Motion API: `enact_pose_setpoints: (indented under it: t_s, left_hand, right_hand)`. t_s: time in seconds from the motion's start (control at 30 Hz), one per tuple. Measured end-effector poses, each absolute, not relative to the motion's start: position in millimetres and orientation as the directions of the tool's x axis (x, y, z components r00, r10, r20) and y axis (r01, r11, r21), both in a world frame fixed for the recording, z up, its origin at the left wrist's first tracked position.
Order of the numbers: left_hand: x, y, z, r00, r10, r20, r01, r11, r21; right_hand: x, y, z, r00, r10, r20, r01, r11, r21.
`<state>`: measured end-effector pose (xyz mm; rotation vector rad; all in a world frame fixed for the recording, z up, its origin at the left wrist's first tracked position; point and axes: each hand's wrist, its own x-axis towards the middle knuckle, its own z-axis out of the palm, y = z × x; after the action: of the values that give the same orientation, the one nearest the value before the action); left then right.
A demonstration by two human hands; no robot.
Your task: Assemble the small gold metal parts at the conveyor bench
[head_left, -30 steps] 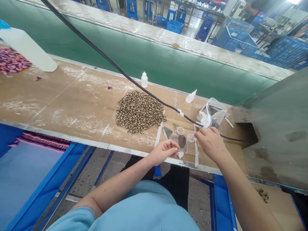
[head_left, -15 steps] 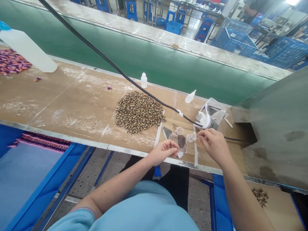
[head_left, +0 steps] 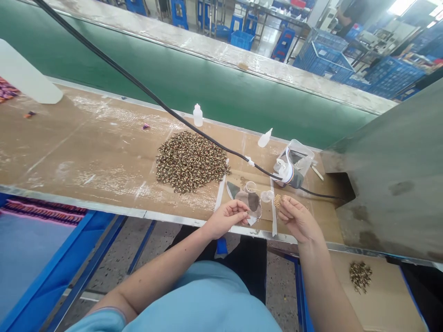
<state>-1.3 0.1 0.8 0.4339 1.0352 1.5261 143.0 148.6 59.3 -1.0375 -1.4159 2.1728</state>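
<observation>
"Left hand point(head_left: 226, 217)?"
"Thumb and finger close together; whether a piece is held, cannot tell."
"Right hand point(head_left: 298, 221)?"
"Likewise narrow, contents unreadable; tan beads point(head_left: 277, 201) just beside, partly hidden."
"White jug point(head_left: 29, 76)?"
"Cut off, left edge."

Your bench top point(head_left: 114, 152): matt brown board, scuffed whitish. Your pile of small pieces point(head_left: 192, 161): glossy, metallic-looking. Clear tub point(head_left: 302, 150): smooth, shiny plastic. Your shirt point(head_left: 207, 299): matt cloth. Side panel point(head_left: 391, 161): dull, stained, looks like metal.
</observation>
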Motion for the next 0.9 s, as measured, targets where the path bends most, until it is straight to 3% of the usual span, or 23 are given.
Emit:
enact_pose_setpoints:
  t_s: [0.37, 0.43, 0.53, 0.6, 0.7, 0.8, 0.9]
  left_hand:
    - [-1, 0, 2, -0.240, 0.930, -0.279, -0.606, 0.081, 0.792]
    - [-1, 0, 1, -0.239, 0.930, -0.281, -0.604, 0.084, 0.793]
    - [-2, 0, 2, -0.230, 0.929, -0.289, -0.605, 0.096, 0.790]
    - [-2, 0, 4, -0.224, 0.930, -0.292, -0.610, 0.100, 0.786]
    - [-3, 0, 7, -0.218, 0.930, -0.295, -0.619, 0.102, 0.779]
    - [-4, 0, 7, -0.218, 0.928, -0.303, -0.620, 0.108, 0.777]
    - [-4, 0, 7, -0.212, 0.927, -0.309, -0.623, 0.116, 0.774]
  right_hand:
    - [141, 147, 59, -0.691, 0.612, -0.385, 0.141, -0.408, -0.902]
    - [141, 150, 58, -0.667, 0.657, -0.351, 0.210, -0.286, -0.935]
    - [141, 159, 57, -0.637, 0.751, -0.173, 0.391, 0.121, -0.912]
    - [140, 165, 58, -0.675, 0.738, -0.002, 0.496, 0.451, -0.742]
    - [135, 174, 62, -0.812, 0.559, 0.170, 0.474, 0.800, -0.368]
    - [130, 180, 64, -0.903, 0.366, 0.224, 0.364, 0.930, -0.049]
    - [127, 182, 63, -0.938, 0.270, 0.219, 0.302, 0.945, 0.127]
